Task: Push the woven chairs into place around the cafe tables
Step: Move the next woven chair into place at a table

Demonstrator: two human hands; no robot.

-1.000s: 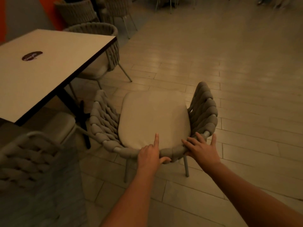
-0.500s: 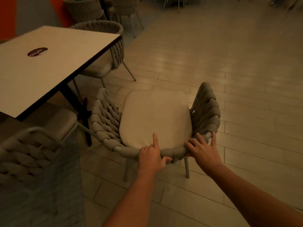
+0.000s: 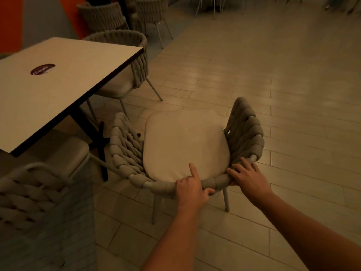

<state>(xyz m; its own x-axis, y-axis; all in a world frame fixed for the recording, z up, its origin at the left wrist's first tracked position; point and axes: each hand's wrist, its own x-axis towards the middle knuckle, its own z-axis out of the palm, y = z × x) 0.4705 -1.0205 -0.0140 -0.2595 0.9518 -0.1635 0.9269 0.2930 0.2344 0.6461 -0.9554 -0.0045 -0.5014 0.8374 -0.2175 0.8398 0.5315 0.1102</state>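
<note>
A grey woven chair (image 3: 244, 130) with a pale seat cushion stands on the tiled floor in front of me, its back rim nearest to me. My left hand (image 3: 190, 189) grips the middle of that rim, thumb under it and index finger stretched onto the cushion. My right hand (image 3: 248, 178) holds the rim further right, fingers spread over it. The white cafe table (image 3: 64, 79) with a dark edge stands to the chair's left, apart from it.
Another woven chair (image 3: 136, 61) is tucked at the table's far side, and a third one (image 3: 27, 194) sits at the near left. More chairs (image 3: 103, 14) stand by the orange wall. Open tiled floor (image 3: 273, 85) stretches to the right.
The chair and my hands have kept their grip while the view shifted slightly; the chair sits a little further right of the table than before.
</note>
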